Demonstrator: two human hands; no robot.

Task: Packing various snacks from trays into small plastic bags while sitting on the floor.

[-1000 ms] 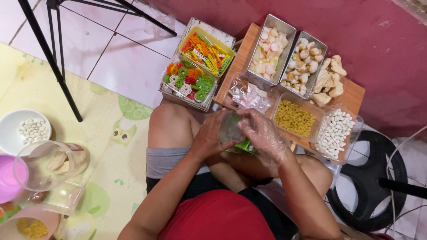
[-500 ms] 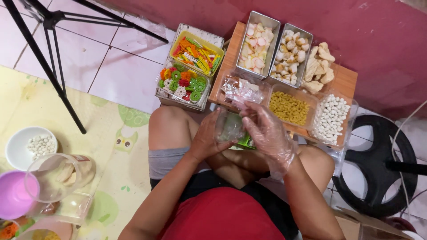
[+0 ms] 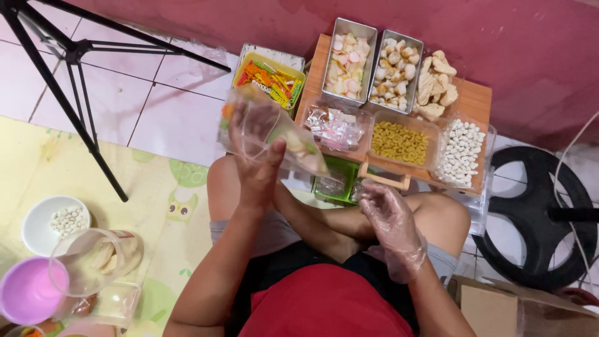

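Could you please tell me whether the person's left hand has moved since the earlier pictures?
Yes. The left hand, holding a clear plastic bag, has moved up and left, from beside the gloved right hand to over the colourful cracker tub.

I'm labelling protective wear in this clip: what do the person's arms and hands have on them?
The right hand wears a loose, crinkled, see-through plastic glove reaching just past the wrist. The left hand is bare, with no glove. Both forearms are uncovered: no sleeves, watch or bracelet show. The red top ends above what the picture shows of the arms.
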